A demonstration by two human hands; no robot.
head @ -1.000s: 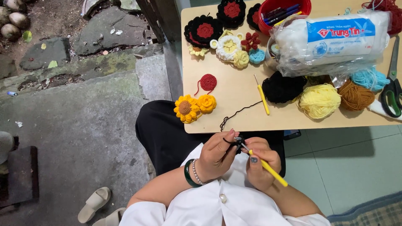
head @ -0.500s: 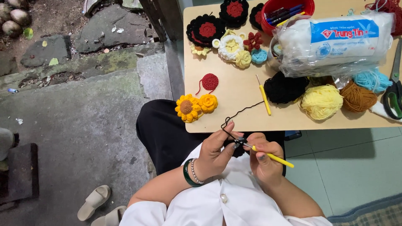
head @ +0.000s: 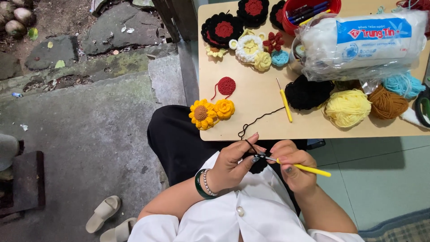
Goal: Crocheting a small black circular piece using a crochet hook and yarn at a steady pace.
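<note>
— Outdoors, by the look of it: rough concrete and stone are seen on one side, and a pale desk [head: 268, 121] has been set over the lap.

— What is laid out on it?

— Finished flowers [head: 210, 112] are kept toward the near and far left edge, out of the way. Yarn balls [head: 347, 107] are lined up along the right, below a plastic bag [head: 363, 42], probably so each colour can be reached. A spare hook [head: 285, 99] is left lying between them.

— And the hands?

— Both are held close together just below the desk's near edge, over the white shirt. The left hand [head: 233, 163] is closed on a small black piece [head: 258, 164], pinched between thumb and fingers. The right hand [head: 293, 168] is gripped around a yellow-handled hook [head: 304, 169], its tip pointed at the piece.

— Where is the thread fed from?

— A black strand [head: 257, 121] is run from the left fingers up over the desk edge toward the black ball [head: 309, 92], so it appears to be kept taut.
</note>
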